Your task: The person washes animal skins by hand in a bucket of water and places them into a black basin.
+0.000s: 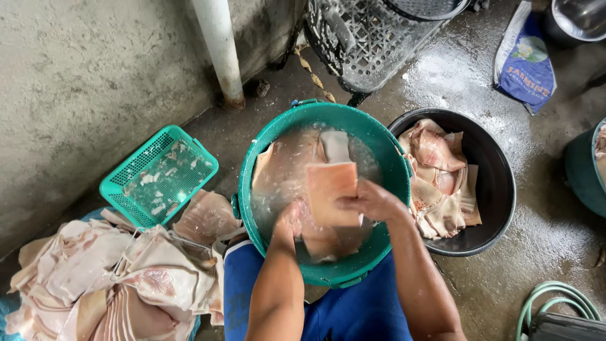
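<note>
A green bucket point(385, 158) of cloudy water stands between my knees, with several pale slabs of pork skin soaking in it. Both hands hold one pinkish rectangular slab point(329, 186) upright over the water. My right hand point(372, 203) grips its right edge. My left hand point(288, 222) holds its lower left part at the water's surface. Another pale slab point(334, 145) floats at the far side of the bucket.
A black tub point(495, 189) with several skin pieces sits to the right. A heap of skins point(107, 278) and a small green basket point(158, 177) lie at the left. A white pipe point(218, 50), black crate point(372, 38), blue bag point(527, 63), another green bucket point(584, 170) and hose point(555, 303) surround me on wet concrete.
</note>
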